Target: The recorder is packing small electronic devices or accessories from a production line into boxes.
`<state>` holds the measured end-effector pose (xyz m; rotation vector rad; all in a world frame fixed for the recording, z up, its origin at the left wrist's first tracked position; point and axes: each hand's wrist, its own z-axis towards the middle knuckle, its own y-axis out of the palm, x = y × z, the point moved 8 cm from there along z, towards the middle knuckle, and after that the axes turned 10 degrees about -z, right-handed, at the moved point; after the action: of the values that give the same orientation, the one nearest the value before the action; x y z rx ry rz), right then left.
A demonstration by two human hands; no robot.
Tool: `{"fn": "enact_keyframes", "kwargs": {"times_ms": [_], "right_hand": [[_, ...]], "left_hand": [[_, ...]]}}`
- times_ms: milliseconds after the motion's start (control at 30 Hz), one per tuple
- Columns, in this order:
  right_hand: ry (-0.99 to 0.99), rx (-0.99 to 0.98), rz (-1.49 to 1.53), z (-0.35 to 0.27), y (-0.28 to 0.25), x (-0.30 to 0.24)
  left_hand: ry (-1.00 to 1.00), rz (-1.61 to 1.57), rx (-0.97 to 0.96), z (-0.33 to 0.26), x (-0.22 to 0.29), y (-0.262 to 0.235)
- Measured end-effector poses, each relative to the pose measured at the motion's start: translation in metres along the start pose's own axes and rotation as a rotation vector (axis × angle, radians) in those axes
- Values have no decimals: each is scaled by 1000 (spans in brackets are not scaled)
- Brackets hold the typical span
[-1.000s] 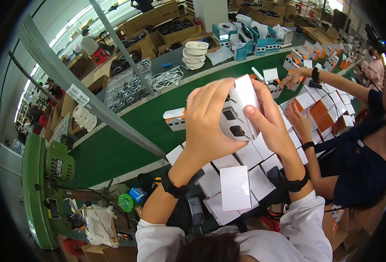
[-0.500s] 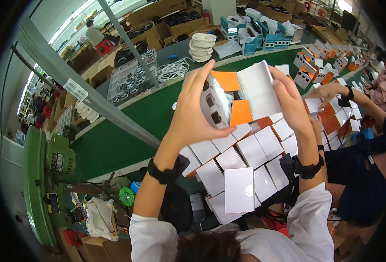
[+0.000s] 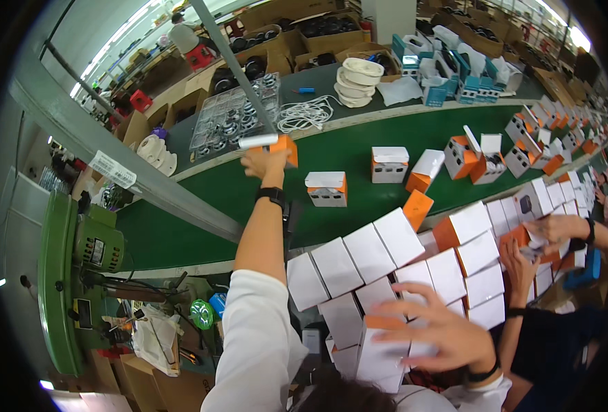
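My left hand [image 3: 264, 163] reaches far out over the green conveyor belt and grips a small orange-and-white cardboard box [image 3: 287, 150] whose white lid stands up at the top. The hand hides part of this box. My right hand [image 3: 448, 336], smeared by motion, is over the near end of the packed white boxes [image 3: 345, 323] with its fingers apart. Just beneath its fingertips is a white box [image 3: 376, 353] with an orange edge. Whether the fingers touch that box I cannot tell.
Several open orange-and-white boxes [image 3: 390, 165] stand along the green belt [image 3: 249, 206]. A grey metal post [image 3: 160, 185] slants across the left, beside a green machine [image 3: 60, 288]. At right, a co-worker's hands [image 3: 524, 261] handle a box. White cable [image 3: 307, 113] lies behind the belt.
My hands have parted. The left has carried the box away to the far left over the belt; the right has let go of it and dropped back to the near white boxes.
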<state>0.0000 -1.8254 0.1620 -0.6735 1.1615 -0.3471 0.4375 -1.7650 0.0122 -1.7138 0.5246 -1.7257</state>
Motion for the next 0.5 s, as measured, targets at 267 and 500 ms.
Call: {"fn": "enact_keyframes", "kwargs": {"times_ms": [267,500], "right_hand": [[55,-328,151,7,31,6],[303,-124,-261,-2,-4,15]], "left_hand": [[-88,308,-339,6,-114,64],[-71,796,-1112,-50,-31,31]]}}
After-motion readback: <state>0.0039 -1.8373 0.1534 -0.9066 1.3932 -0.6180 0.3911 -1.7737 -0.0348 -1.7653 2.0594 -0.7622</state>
